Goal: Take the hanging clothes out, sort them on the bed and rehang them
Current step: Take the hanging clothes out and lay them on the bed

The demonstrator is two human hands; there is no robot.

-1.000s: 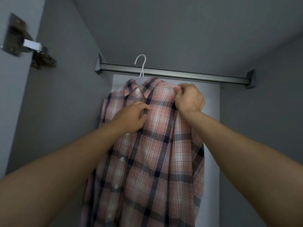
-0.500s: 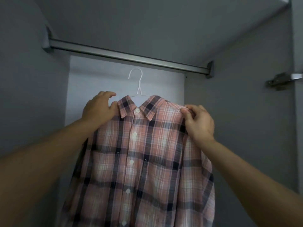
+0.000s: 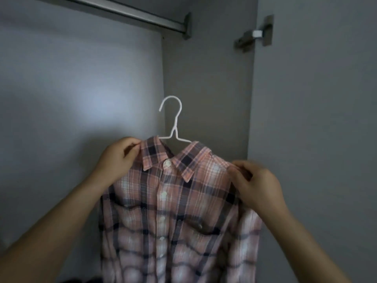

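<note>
Shirt on its hanger held clear below the rail, one hand at each shoulder.

The plaid shirt (image 3: 179,201) fills the lower centre, its length hanging straight down. The left hand (image 3: 118,160) pinches the shoulder beside the collar; the right hand (image 3: 257,186) grips the other shoulder. The white hanger (image 3: 173,123) has its hook free, well below the rail (image 3: 130,11) at upper left.

No legible text, labels, brands or numbers appear on any surface in view.
</note>
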